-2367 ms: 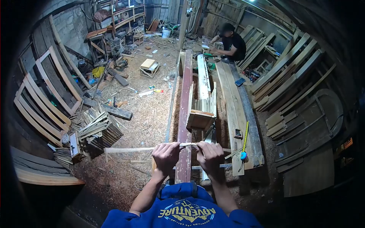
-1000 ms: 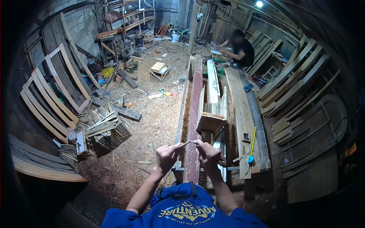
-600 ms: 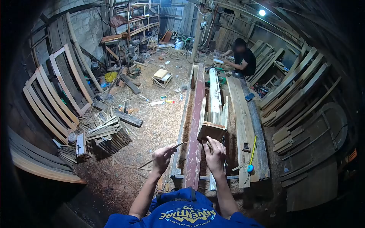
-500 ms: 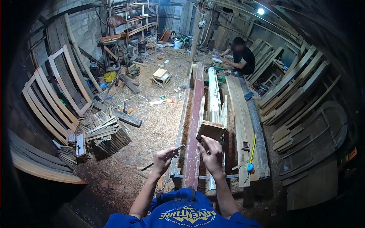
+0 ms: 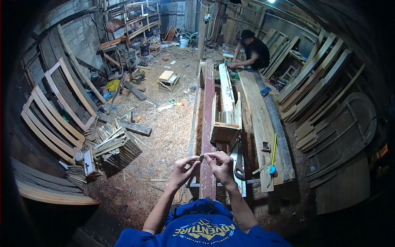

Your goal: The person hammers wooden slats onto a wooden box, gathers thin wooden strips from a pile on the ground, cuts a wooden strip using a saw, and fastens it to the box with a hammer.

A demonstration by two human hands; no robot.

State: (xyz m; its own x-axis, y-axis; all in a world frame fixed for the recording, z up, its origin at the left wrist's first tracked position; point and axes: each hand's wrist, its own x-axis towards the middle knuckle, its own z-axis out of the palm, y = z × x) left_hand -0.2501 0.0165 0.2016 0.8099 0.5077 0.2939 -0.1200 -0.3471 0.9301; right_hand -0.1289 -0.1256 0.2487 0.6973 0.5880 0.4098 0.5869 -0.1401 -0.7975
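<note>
My left hand [image 5: 184,171] is closed in a pinch on a thin dark stick-like tool [image 5: 189,182], whose lower end hangs beneath the fingers. Its exact kind is too small to tell. My right hand [image 5: 221,168] pinches at a small dark piece [image 5: 201,157] where the fingertips of both hands almost meet. Both hands are above a long red-painted beam [image 5: 207,123] with worn patches. Just beyond the right hand stands a wooden box [image 5: 225,134] with upright slats behind it. Below that box, a handsaw [image 5: 239,169] leans with its handle down.
Right of the beam, long planks [image 5: 257,111] carry a tape measure [image 5: 272,170] with its yellow blade out and a phone [image 5: 266,91]. A co-worker [image 5: 256,53] crouches at the far end. Bundled wood strips [image 5: 117,142] and curved frames [image 5: 53,119] stand left.
My right hand has left the wooden box's near edge and come beside my left hand. The handsaw now shows. The co-worker has shifted posture, and the view has tilted slightly.
</note>
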